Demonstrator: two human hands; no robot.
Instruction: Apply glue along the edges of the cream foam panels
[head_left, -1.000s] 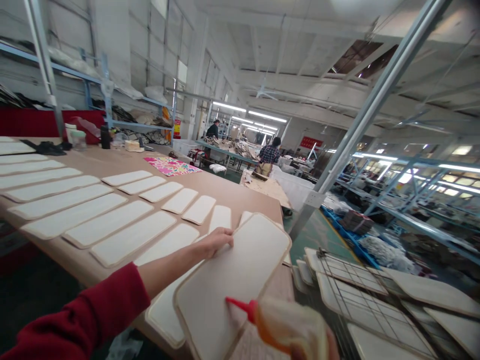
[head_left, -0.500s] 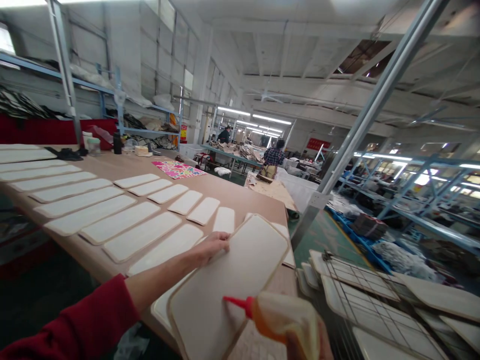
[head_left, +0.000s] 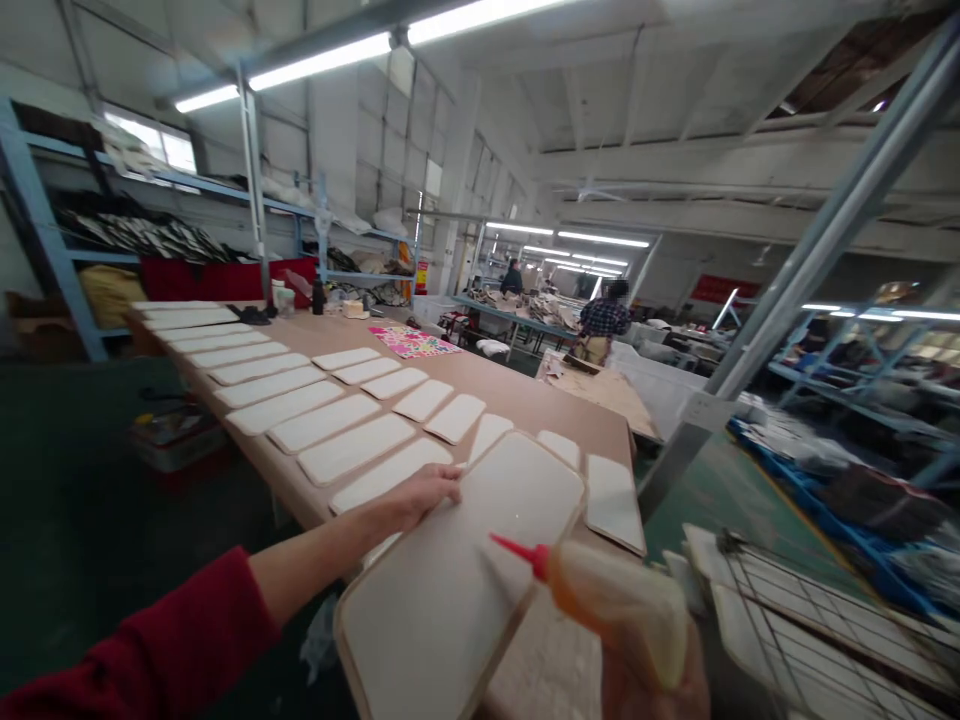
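Observation:
My left hand (head_left: 424,497) grips the left edge of a white panel (head_left: 457,590) with rounded corners and a tan rim. The panel is held tilted in front of me, above the table's near end. In my right hand (head_left: 656,670) is a squeeze bottle (head_left: 619,600) of amber liquid with a red pointed nozzle. Its tip hovers over the panel's face; whether it touches cannot be made out. Part of my right hand is hidden behind the bottle. Similar white panels (head_left: 356,447) lie in rows on the brown table (head_left: 517,375).
A wire rack (head_left: 810,620) bearing more panels stands at the lower right. A slanted metal post (head_left: 787,290) rises beside the table's right corner. A bright patterned sheet (head_left: 416,341) and small bottles (head_left: 283,298) sit toward the far end. A person (head_left: 604,318) stands beyond the table.
The view has swung left, so the surroundings sit further right. The bottle's nozzle has moved up and right across the panel. Both hands keep their hold.

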